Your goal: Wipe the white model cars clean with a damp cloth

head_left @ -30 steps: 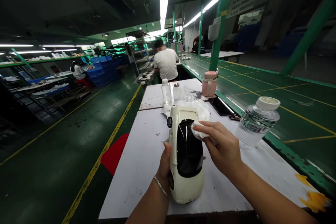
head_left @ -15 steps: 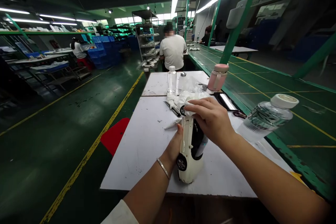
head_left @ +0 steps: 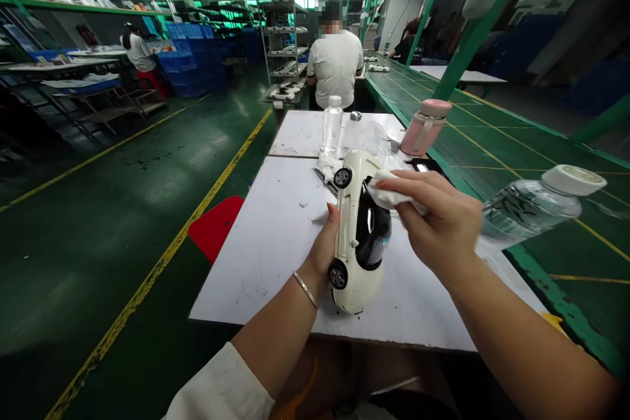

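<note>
My left hand (head_left: 322, 256) grips a cream-white toy car (head_left: 355, 230) with a black roof, tilted on its side above the white table (head_left: 275, 243); two wheels face left. My right hand (head_left: 440, 223) pinches a small white cloth (head_left: 388, 195) and presses it against the car's upper right side near the front. A thin bracelet circles my left wrist.
A clear water bottle (head_left: 534, 207) lies at the table's right edge by the green conveyor (head_left: 492, 138). Farther back stand a pink cup (head_left: 426, 126), a small clear bottle (head_left: 332, 123), plastic bags and a dark phone. A red stool (head_left: 214, 226) sits left. A person in white stands beyond.
The car has been tipped from roof-up onto its side, wheels now to the left. My right hand with the cloth moved along the car and now rests near its front right.
</note>
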`<action>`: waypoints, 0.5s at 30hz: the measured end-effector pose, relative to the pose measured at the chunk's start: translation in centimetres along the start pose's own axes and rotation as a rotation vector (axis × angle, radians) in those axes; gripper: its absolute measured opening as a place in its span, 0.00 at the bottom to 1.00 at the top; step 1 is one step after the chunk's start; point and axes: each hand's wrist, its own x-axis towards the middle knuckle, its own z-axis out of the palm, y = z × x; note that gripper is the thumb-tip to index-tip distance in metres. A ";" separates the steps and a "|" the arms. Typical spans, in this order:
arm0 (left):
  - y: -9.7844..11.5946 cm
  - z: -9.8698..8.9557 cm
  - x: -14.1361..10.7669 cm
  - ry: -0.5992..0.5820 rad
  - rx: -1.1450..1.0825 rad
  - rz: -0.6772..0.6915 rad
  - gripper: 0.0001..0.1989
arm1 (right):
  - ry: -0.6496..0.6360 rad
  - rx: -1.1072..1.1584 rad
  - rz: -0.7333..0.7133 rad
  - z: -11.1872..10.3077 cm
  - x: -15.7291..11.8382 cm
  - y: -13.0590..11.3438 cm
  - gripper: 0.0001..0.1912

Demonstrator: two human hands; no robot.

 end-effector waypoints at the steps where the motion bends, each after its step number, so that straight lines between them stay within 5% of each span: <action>1: 0.1 0.0 0.0 -0.004 -0.009 -0.004 0.36 | 0.017 0.032 0.000 -0.2 -0.5 -0.8 0.20; 8: 1.2 -0.1 -0.2 0.111 -0.133 -0.063 0.35 | -0.264 0.215 -0.211 1.3 -6.7 -5.4 0.16; 15: 1.5 0.3 -0.9 0.094 -0.092 -0.028 0.41 | -0.288 0.245 -0.335 0.0 -8.4 -5.0 0.09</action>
